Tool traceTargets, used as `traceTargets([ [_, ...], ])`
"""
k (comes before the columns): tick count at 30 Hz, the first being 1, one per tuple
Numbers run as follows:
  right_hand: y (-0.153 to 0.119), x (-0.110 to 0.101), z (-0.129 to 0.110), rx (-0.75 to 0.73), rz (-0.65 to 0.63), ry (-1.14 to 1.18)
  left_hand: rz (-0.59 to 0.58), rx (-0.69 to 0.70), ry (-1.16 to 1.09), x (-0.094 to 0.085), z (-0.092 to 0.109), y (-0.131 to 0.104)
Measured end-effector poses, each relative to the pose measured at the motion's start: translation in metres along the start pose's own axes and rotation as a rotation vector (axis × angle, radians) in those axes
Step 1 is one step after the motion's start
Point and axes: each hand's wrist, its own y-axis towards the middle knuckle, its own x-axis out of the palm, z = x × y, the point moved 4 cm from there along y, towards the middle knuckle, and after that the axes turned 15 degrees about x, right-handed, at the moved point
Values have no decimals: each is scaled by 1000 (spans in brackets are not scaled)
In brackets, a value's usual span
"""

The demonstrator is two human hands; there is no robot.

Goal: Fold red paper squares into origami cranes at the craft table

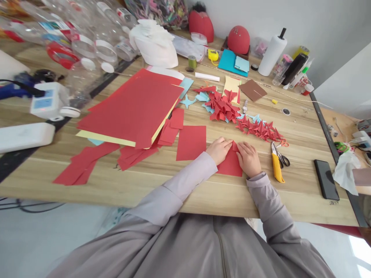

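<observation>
A red paper sheet (230, 165) lies on the wooden table under both hands, its far end folded to a point. My left hand (219, 150) presses on the upper left of this sheet, fingers together near the tip. My right hand (249, 158) rests on its right edge, fingertips at the folded part. Both hands grip the paper's top between them. Just left lies a flat red square (191, 143). Folded red paper stars (261, 129) sit beyond my hands, beside a heap of red folded pieces (222, 106).
A stack of large red sheets (133, 104) covers the left, with red strips (87, 162) near it. To the right lie a yellow cutter (277, 166), scissors (282, 159) and a black phone (326, 180). Plastic bottles (84, 46) crowd the far left.
</observation>
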Motion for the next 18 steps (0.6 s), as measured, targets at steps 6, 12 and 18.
traceTargets([
  [6, 0, 8, 6, -133, 30, -48, -5, 15, 16, 0, 0, -1],
  [12, -2, 8, 2, -210, 40, -88, -66, 7, 55, -1, 2, -1],
  [18, -2, 5, -1, -256, 36, -121, -143, -16, 52, -2, 4, 1],
])
